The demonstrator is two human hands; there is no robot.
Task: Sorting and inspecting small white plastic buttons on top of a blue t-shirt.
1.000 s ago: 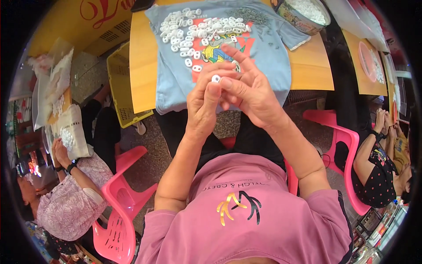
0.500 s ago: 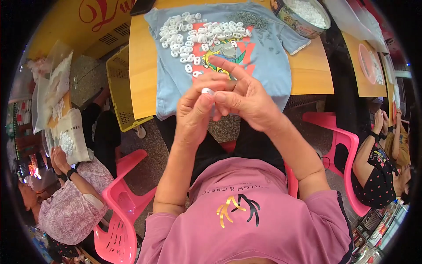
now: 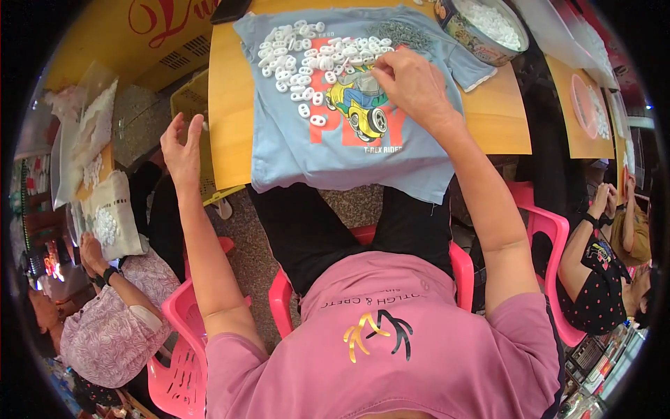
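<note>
Newly apart, the hands [image 3: 183,148], right one [image 3: 417,87] near white pieces [image 3: 325,63]

Free way across the blue shirt [image 3: 289,157], near side — white pieces [image 3: 281,59] beyond; tin [image 3: 465,35] far right

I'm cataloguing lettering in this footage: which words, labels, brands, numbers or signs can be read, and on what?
Locations only; I don't transcribe wording or brands.
Blue shirt: large red letters, partly overprinted by a car.
Its small line below: readable.
Its tiny lettering above: too small.
Pink shirt: dark lettering, partly lost in folds; smaller line unreadable.
Yellow panel: red script, cut off.
Tin: too small.
Cloth bag: too blurred.
White pieces: none visible.
</note>
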